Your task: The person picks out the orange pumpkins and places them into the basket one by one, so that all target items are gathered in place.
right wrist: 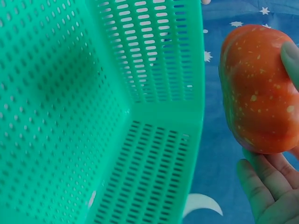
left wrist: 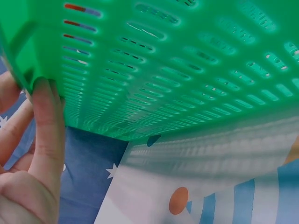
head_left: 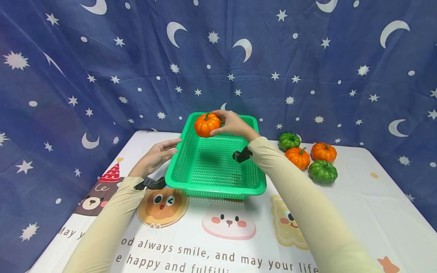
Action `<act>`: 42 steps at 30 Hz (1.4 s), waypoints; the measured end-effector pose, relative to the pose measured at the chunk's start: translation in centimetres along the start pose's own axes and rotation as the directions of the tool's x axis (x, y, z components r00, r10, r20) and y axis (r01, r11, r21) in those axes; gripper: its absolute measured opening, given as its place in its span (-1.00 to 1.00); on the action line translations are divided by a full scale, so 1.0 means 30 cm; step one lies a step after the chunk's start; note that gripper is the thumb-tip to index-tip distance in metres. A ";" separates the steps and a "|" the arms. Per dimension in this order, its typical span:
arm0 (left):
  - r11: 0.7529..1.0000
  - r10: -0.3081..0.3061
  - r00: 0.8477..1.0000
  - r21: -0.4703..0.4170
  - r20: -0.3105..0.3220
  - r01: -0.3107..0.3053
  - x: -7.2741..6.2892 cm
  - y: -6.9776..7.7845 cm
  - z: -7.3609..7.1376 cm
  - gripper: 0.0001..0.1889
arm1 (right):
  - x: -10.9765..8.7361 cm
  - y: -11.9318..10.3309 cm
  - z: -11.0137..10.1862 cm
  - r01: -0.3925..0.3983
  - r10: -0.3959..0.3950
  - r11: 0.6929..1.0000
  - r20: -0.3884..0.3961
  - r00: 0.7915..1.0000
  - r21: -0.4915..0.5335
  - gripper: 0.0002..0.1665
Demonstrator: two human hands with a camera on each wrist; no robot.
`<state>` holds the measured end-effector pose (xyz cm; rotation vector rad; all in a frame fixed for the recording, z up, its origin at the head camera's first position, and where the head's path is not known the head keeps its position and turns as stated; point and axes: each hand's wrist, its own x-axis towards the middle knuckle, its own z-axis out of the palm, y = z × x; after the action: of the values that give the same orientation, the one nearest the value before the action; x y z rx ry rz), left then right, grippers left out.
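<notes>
My right hand grips a small orange pumpkin with a green stem, held up over the far part of a green plastic basket. In the right wrist view the yellow-speckled pumpkin sits between thumb and fingers, beside the basket's wall. My left hand is at the basket's left rim. Seen from the left wrist, one digit presses under the rim against the slotted wall while other fingers lie on the rim's far side, pinching it.
Right of the basket, a green pumpkin and an orange one lie close together, with another orange pumpkin and a green one beside them. A printed white cloth covers the table. Behind hangs a blue star-and-moon curtain.
</notes>
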<state>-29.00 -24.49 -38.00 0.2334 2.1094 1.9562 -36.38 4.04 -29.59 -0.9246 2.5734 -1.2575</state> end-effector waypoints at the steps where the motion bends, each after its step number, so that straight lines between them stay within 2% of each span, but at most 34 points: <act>1: 1.000 -0.001 1.000 0.000 0.001 0.001 0.001 -0.001 0.001 -0.42 | 0.005 0.003 0.008 -0.009 0.009 1.000 0.001 1.000 0.015 -0.11; 8: 1.000 -0.002 1.000 -0.022 0.003 0.002 0.007 0.000 0.007 -0.42 | 0.035 0.036 0.066 -0.079 0.079 0.992 0.003 0.997 0.099 -0.09; 20: 0.999 -0.006 1.000 -0.033 0.009 0.006 0.004 0.001 0.014 -0.42 | 0.036 0.100 0.137 -0.138 0.138 0.986 0.006 0.990 0.096 -0.10; 27: 1.000 -0.007 1.000 -0.028 0.006 0.007 0.001 0.000 0.015 -0.43 | 0.033 0.114 0.155 -0.144 0.144 0.985 0.010 0.990 0.091 -0.10; 34: 1.000 -0.004 1.000 -0.030 0.007 0.005 -0.003 0.003 0.016 -0.42 | 0.022 0.121 0.169 -0.188 0.184 0.979 0.059 0.981 0.076 -0.10; 42: 0.999 -0.011 1.000 -0.032 0.011 0.012 -0.009 0.006 0.014 -0.42 | 0.026 0.134 0.188 -0.168 0.160 0.985 0.133 0.978 0.046 -0.10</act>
<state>-28.64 -24.14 -37.81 0.2244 2.0664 1.9764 -36.81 1.69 -36.12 -0.7393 2.4444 -1.1794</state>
